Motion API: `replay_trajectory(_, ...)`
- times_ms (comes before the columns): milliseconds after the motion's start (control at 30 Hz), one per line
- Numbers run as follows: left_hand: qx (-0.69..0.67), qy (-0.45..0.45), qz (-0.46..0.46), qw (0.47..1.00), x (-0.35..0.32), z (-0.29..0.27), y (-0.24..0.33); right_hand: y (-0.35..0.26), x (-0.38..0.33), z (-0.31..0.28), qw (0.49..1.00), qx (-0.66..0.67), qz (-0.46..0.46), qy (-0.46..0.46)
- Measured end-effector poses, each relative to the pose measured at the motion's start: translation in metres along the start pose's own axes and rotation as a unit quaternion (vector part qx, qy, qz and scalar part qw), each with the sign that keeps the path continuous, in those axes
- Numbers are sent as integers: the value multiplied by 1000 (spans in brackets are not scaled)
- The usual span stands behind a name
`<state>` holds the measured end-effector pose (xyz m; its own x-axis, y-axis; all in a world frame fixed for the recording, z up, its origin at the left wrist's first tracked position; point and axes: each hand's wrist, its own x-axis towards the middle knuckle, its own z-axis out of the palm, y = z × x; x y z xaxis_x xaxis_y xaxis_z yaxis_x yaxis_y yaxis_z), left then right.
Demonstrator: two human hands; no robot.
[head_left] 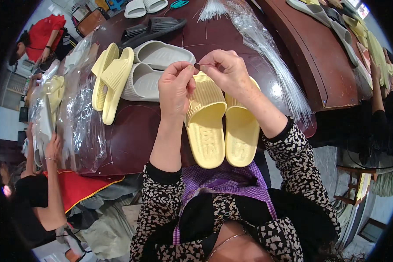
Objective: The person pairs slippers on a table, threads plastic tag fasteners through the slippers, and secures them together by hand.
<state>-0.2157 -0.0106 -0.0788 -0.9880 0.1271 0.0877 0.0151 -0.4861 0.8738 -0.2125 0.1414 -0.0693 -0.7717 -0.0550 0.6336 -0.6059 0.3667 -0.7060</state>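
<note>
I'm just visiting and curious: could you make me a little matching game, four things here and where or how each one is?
Things
1. Yellow ribbed slippers
2. Black ribbed slippers
3. Long bundle of fine, clear strands
4. Bare left hand

Places and states
A. Fanned out on the table, right of the bare right hand
B. Thumb and forefinger pinched together
C. Heels toward the person, toes beneath the hands
D. Just beyond the light-grey slippers

Pairs: 1-C, 2-D, 3-A, 4-B
</note>
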Motion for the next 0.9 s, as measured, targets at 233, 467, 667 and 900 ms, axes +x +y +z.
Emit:
replay_trajectory(233, 119, 58, 85, 988, -4, 7, -5, 3, -3, 1, 996, -80, -34, 0)
replay_trajectory(467, 197, 84, 149, 965, -10, 16, -9, 3, -4, 2, 995, -96, -31, -5)
replay_trajectory(667, 250, 79, 189, 946, -9, 14, -17, -1, -2, 1, 999, -13, 38, -17)
replay_trajectory(900, 386, 59, 313, 866, -1, 3, -28, 8, 0, 4, 987, 86, 131, -45)
